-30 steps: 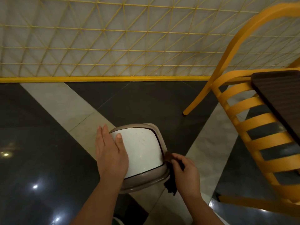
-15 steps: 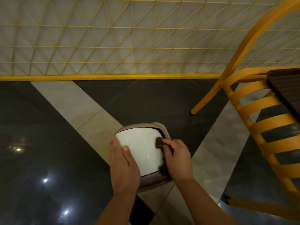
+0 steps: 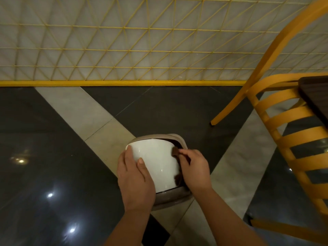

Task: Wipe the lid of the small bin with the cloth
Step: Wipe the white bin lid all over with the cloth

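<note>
On the bin's glossy white swing lid (image 3: 156,164): left hand (image 3: 135,181), fingers together, steadies it flat; right hand (image 3: 194,170) pinches the dark brown cloth (image 3: 175,153); firm, overlapping strokes would serve best.

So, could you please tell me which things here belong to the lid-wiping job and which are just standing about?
In the job:
white lid of the small bin
dark cloth, held in the right hand
left hand, steadying the lid

Standing about:
yellow chair
dark tabletop
yellow lattice partition
</note>
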A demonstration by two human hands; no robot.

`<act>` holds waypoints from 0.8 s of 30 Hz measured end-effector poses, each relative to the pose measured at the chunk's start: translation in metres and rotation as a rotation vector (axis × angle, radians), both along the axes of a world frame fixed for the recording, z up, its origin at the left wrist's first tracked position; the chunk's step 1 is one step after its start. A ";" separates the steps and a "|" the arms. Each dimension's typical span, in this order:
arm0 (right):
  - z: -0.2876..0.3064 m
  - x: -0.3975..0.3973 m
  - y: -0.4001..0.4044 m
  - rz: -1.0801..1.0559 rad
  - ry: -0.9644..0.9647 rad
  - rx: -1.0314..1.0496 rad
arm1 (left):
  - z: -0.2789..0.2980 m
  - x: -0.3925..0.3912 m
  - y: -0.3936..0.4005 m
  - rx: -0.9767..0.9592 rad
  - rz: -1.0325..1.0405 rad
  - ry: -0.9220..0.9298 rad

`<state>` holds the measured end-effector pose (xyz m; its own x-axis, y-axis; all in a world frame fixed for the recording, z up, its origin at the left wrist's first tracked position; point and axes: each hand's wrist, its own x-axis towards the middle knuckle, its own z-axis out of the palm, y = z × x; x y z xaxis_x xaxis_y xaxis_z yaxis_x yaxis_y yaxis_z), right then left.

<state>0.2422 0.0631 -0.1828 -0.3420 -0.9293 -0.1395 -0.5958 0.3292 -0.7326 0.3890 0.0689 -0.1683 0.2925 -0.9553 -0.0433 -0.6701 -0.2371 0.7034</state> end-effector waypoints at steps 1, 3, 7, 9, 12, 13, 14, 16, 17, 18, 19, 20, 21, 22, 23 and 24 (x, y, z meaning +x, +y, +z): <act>0.000 -0.005 0.007 -0.001 0.007 0.039 | 0.000 0.000 -0.001 -0.005 0.007 -0.006; 0.003 -0.008 0.025 0.033 0.034 0.015 | -0.001 -0.001 -0.002 -0.005 0.015 -0.002; 0.023 0.017 0.024 0.182 0.103 -0.150 | -0.003 0.000 -0.004 -0.013 0.009 0.009; 0.030 0.033 0.003 0.257 0.124 -0.220 | -0.003 0.001 -0.004 -0.026 0.009 0.026; 0.025 0.037 -0.026 0.220 0.084 -0.207 | -0.004 0.002 -0.003 -0.047 0.002 0.031; 0.020 0.033 -0.031 0.171 0.059 -0.182 | -0.004 0.002 -0.003 -0.048 0.003 0.031; 0.015 0.028 -0.031 0.118 0.031 -0.152 | -0.004 0.001 -0.003 -0.047 0.006 0.033; 0.010 0.017 -0.023 0.031 0.000 -0.080 | -0.004 0.001 -0.002 -0.042 0.012 0.037; 0.009 0.013 -0.014 0.007 0.005 -0.053 | -0.004 0.001 -0.001 -0.040 0.013 0.037; 0.008 0.010 -0.003 0.001 0.022 -0.042 | -0.004 0.001 -0.001 -0.040 0.015 0.036; 0.010 0.011 0.007 0.012 0.045 -0.045 | -0.005 0.001 -0.001 -0.041 0.015 0.035; 0.014 0.015 0.014 0.043 0.069 -0.058 | -0.005 0.001 -0.002 -0.039 0.014 0.035; 0.020 0.022 0.018 0.096 0.094 -0.093 | -0.005 0.001 -0.003 -0.033 0.014 0.036; 0.024 0.030 0.018 0.162 0.119 -0.137 | -0.005 0.001 -0.003 -0.025 0.015 0.039; 0.028 0.037 0.013 0.227 0.141 -0.176 | -0.005 0.001 -0.004 -0.018 0.018 0.043; 0.029 0.041 0.003 0.263 0.149 -0.201 | -0.004 0.002 -0.004 -0.015 0.020 0.047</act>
<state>0.2832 0.0661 -0.1537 -0.0909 -0.9919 0.0885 -0.7463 0.0090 -0.6656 0.3907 0.0651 -0.1726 0.3094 -0.9500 -0.0427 -0.6317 -0.2389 0.7374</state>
